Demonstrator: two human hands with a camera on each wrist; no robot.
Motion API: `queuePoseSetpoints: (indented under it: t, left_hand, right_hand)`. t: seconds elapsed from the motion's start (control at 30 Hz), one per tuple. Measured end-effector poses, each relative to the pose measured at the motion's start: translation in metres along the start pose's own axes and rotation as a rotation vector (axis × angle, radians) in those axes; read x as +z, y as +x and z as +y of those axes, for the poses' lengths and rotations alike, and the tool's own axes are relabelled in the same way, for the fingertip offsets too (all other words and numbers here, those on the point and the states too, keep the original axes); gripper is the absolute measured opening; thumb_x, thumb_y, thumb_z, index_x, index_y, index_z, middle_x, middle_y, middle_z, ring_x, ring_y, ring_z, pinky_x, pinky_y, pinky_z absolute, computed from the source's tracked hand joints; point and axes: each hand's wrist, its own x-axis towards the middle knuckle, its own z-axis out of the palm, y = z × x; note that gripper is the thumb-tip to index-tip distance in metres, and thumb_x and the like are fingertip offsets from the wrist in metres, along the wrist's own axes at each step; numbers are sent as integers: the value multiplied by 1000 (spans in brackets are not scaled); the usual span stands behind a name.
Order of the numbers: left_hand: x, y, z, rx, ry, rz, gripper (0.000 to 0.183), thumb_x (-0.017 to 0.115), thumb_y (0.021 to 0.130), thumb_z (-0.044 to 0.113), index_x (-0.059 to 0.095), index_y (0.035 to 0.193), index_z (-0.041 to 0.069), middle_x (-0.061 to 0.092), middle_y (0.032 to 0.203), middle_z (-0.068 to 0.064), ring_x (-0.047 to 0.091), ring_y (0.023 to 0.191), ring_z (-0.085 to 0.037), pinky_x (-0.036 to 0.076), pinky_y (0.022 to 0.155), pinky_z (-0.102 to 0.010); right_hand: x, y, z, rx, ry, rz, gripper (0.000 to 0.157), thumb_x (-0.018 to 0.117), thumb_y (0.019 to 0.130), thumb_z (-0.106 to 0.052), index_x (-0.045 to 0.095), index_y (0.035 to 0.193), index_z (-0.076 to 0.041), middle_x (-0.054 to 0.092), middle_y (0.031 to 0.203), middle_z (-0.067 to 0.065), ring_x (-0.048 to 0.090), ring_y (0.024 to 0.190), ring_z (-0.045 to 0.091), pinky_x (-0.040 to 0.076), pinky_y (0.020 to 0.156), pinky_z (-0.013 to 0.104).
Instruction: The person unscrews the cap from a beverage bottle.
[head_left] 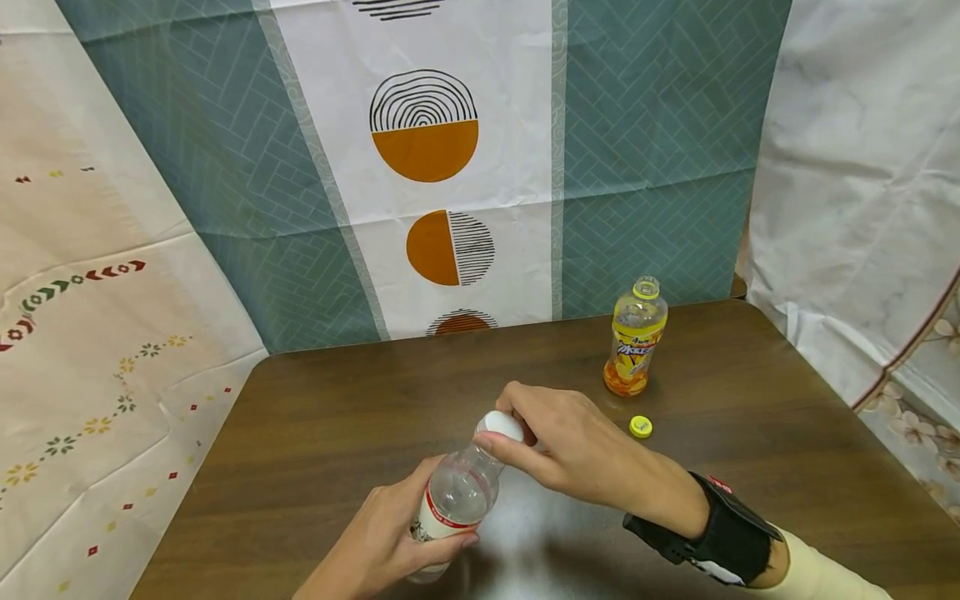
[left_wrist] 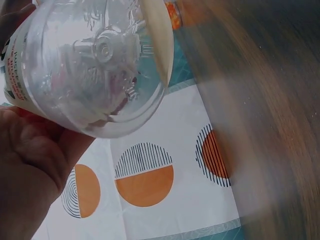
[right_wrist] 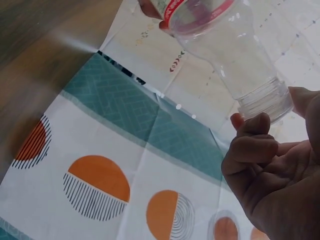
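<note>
A clear plastic bottle (head_left: 463, 490) with a white and red label is tilted above the table, its mouth toward the upper right. Around its labelled body my left hand (head_left: 390, 525) is wrapped, thumb across the near side. The bottle's base (left_wrist: 105, 50) fills the top of the left wrist view. At the mouth end, my right hand (head_left: 566, 437) pinches a white cap (head_left: 501, 426) between thumb and fingers. Screw threads show on the clear neck (right_wrist: 265, 100) in the right wrist view; whether the cap sits on them cannot be told.
On the brown wooden table (head_left: 330, 408), a yellow-labelled bottle (head_left: 635, 337) stands uncapped at the back right, with a little orange content low inside. Its near side has a small yellow cap (head_left: 641, 427) lying on the tabletop. Patterned cloths (head_left: 645, 167) hang behind and beside the table.
</note>
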Motion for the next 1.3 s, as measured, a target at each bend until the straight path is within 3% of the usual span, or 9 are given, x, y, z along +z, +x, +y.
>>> queuePoseSetpoints:
  t: [0.07,0.3,0.47,0.7,0.83,1.03,1.3]
  left_hand:
    - [0,0,0,9,-31,-9,65,79,74,37,48,128,18,65,89,13,60,72,0,53,60,-21]
    - [-2,-1,3,35,-317,-120,61,80,75,26,48,126,16,66,96,9,62,80,-5,55,67,-27]
    - [-5,-2,7,42,-313,-138,63,80,75,29,47,127,19,65,97,12,61,81,-4,54,69,-26]
    - [-14,3,22,48,-326,-159,58,80,75,26,50,123,19,64,94,11,60,78,-3,53,68,-26]
    - [-16,5,26,38,-335,-157,56,80,75,24,50,122,18,64,93,11,60,77,-4,54,67,-26]
    - [-5,-1,8,-5,-278,-127,61,79,75,32,47,127,23,64,97,13,61,78,-4,54,67,-27]
    - [-2,1,6,-89,-54,-34,65,78,71,45,48,126,28,61,89,18,57,69,1,52,57,-22]
  right_hand:
    - [-1,0,0,-32,-7,8,18,63,90,-33,53,88,-17,45,70,-14,43,58,0,38,47,14]
    - [-10,3,-5,-206,46,-23,22,59,93,-34,53,96,-13,47,80,-11,43,68,1,40,55,12]
    - [-22,4,-8,-280,98,-94,20,57,95,-31,54,103,-13,50,88,-8,45,75,3,43,61,13]
    - [-31,0,-9,-271,103,-192,24,58,95,-27,53,113,-12,51,97,-7,45,84,2,45,67,15]
    - [-34,-2,-7,-221,93,-227,29,58,94,-29,53,120,-16,50,99,-10,47,81,1,45,67,16]
    - [-42,-3,-2,-69,25,-265,57,57,91,-45,41,141,-22,47,94,-13,47,78,1,46,65,21]
    - [-39,0,-1,168,53,-175,32,48,96,-45,63,104,-17,59,79,-15,54,69,-1,51,61,24]
